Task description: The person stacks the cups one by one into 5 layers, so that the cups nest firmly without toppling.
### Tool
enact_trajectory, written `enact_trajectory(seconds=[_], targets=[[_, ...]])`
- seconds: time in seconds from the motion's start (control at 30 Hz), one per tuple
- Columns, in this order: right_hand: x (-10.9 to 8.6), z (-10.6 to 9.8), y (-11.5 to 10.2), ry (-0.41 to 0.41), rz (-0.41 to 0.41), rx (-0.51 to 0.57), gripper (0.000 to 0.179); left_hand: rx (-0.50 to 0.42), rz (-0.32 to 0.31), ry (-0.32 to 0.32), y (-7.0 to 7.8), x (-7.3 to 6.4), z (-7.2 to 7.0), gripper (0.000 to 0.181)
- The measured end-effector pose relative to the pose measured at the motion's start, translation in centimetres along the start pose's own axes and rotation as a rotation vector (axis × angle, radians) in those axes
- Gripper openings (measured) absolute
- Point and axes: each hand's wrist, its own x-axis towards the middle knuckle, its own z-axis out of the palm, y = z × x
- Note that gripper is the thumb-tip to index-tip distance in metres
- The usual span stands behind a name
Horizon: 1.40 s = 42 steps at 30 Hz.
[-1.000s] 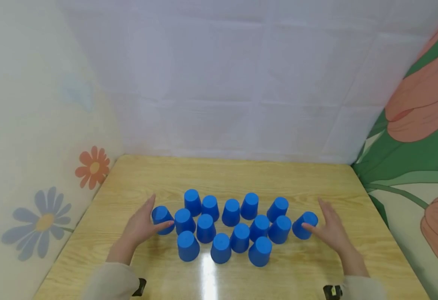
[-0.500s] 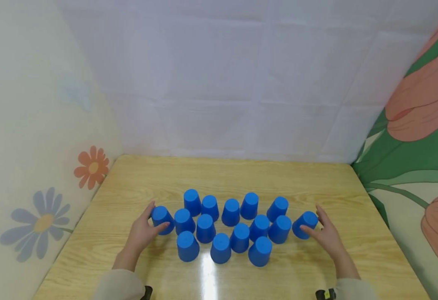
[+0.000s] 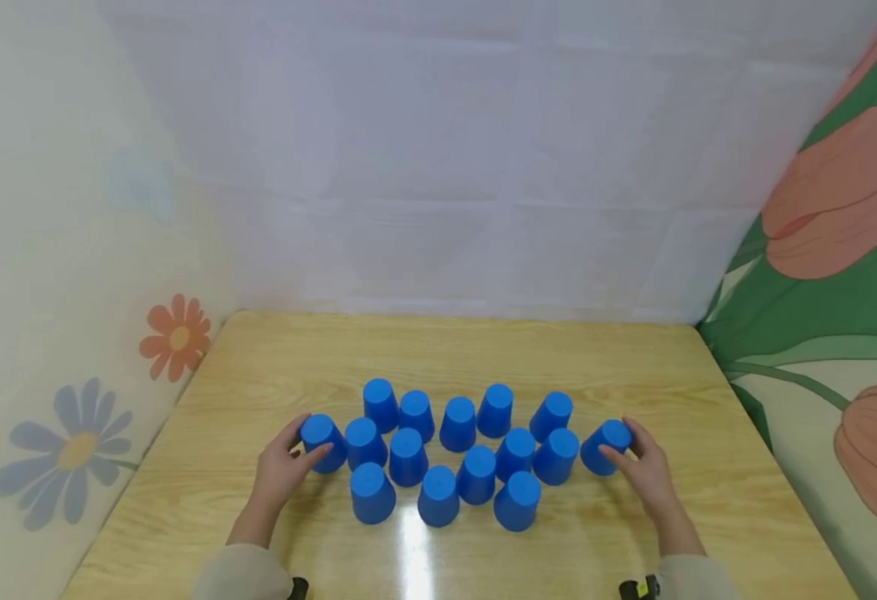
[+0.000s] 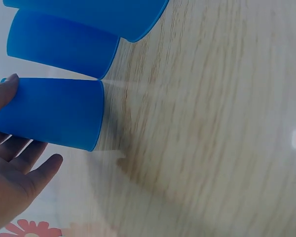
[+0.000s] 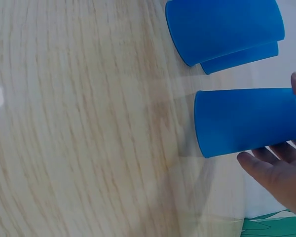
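Note:
Blue plastic cups stand upside down on the table. At the left end of the group, my left hand [image 3: 277,475] grips the outermost blue cup [image 3: 322,446] near its closed end, thumb on one side and fingers on the other. The left wrist view shows this cup [image 4: 52,113] with its rim down by the tabletop. On the far right, my right hand [image 3: 650,475] holds another blue cup [image 3: 603,450] in the same manner. In the right wrist view the thumb and fingers lie on opposite sides of that cup [image 5: 246,121].
Several more upside-down blue cups, such as a front cup [image 3: 438,498] and a back cup [image 3: 495,412], stand close together between my hands. A white cloth [image 3: 438,167] hangs behind the wooden table [image 3: 453,342]. Flower-patterned walls [image 3: 821,333] flank it.
Both hands have moved inward, and their fingers have closed from a spread pose onto the two outer cups. The cups keep their places; the whole view has shifted slightly.

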Motion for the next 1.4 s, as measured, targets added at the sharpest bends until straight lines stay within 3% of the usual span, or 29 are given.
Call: enact_trajectory(seconds=[0.17,0.4,0.5,0.63,0.93,1.0,1.17,1.27,1.4], targets=[[0.3,0.5,0.6,0.050,0.028,0.022,0.104,-0.054,0.000,0.004,-0.9,0.3,0.3,0.068],[0.8,1.3,1.8,0.124,0.030,-0.027,0.085,-0.044,0.022,0.069,-6.5,2.9,1.9,0.072],[0.9,1.4,1.9,0.135,0.024,-0.028,0.077,-0.048,0.035,0.077,-7.7,3.4,2.1,0.072],[0.9,1.2,1.8,0.149,0.016,-0.006,0.074,-0.080,0.036,0.064,-7.0,3.0,1.9,0.070],[2.3,0.3,2.1,0.152,-0.006,-0.050,0.072,-0.132,0.018,0.044,-2.9,0.8,0.9,0.065],[3.0,0.0,2.1,0.160,-0.019,-0.045,0.071,-0.133,0.012,0.033,-2.6,0.8,0.9,0.065],[4.5,-0.3,2.1,0.176,-0.052,-0.031,0.067,-0.151,0.008,0.041,-4.1,1.6,1.3,0.072],[3.7,-0.6,-0.8,0.144,-0.045,-0.001,0.065,-0.163,0.018,0.043,-4.6,1.7,1.4,0.074],[1.1,-1.1,-7.8,0.084,-0.041,0.038,0.064,-0.164,0.014,0.040,-4.4,1.4,1.3,0.073]])
